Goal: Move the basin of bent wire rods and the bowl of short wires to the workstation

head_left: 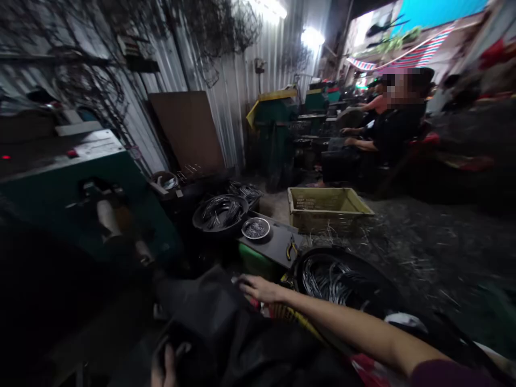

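Observation:
My right hand (260, 288) reaches in from the right over the edge of the dark cloth (213, 306) across my lap. Its fingers are bent and blurred, with a small pale spot at the tips that I cannot make out. At the bottom edge, only part of my left hand (167, 365) shows, beside the dark cloth; shadow and blur hide its grip. Beyond my right hand, a small metal bowl (256, 229) of short metal pieces and yellow-and-black pliers (291, 249) rest on a grey board (276, 244).
Black basins of bent wire stand behind the bowl (221, 212) and right of the board (334, 279). A yellow crate (330, 207) sits on the floor farther off. A green machine (80, 199) stands at left. A seated person (397, 129) works at the back.

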`<control>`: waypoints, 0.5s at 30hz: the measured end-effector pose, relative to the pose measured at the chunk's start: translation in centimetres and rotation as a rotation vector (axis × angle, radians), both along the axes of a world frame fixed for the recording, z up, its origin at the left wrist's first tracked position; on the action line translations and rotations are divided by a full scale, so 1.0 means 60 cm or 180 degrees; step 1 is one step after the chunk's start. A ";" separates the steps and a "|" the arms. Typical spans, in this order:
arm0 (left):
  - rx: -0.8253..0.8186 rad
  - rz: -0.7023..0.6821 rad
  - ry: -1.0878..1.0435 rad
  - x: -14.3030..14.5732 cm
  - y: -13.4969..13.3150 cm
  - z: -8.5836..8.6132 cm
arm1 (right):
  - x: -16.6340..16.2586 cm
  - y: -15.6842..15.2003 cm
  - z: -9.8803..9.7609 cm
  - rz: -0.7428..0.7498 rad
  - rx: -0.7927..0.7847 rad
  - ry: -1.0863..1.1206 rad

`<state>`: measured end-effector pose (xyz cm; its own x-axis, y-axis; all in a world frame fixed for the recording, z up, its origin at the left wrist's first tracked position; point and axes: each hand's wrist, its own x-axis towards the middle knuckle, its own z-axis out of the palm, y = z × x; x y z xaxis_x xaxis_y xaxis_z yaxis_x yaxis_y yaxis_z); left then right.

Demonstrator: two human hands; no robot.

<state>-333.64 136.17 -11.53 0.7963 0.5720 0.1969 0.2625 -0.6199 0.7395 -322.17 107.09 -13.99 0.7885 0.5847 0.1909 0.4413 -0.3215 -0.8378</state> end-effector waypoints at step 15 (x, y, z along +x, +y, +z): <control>0.0777 -0.0331 -0.0360 0.269 -0.161 0.059 | 0.137 0.023 0.025 -0.2572 -0.0297 0.0325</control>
